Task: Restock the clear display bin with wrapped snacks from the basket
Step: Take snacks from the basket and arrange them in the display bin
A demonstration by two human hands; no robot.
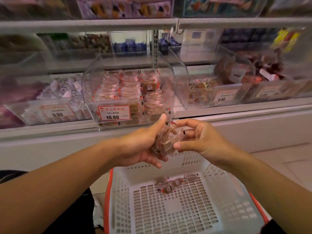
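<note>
nearest us sits the white slotted basket [184,206] with its red rim, and on its floor toward the far side only a few wrapped snacks [172,184] are left, so we judge the restock to be close to its end. above the basket's far edge our left hand [143,149] grips a small stack of wrapped snacks [166,141], thumb up along the near face and fingers curled under it, the stack's long axis running up and slightly away from us toward the shelf. our right hand [200,141] is just beside the stack on its right, thumb and curled fingers pinching at the wrappers on that side, as if squaring them up; how firmly it grips we cannot tell through the blur. the relation that matters is this: the clear bin [87,78] stands straight ahead of and above the hands, its front wall with the price tag [114,113] almost touching the left thumb tip in the picture, and its open mouth higher up and farther back. so the stack must go up and forward over that front wall, and the left hand, which carries the load, is the nearer one to do it. inside the bin rows of the same snacks already stand tightly packed. past it lie neighbouring bins [217,92] and blurred shelves of other packets.
</note>
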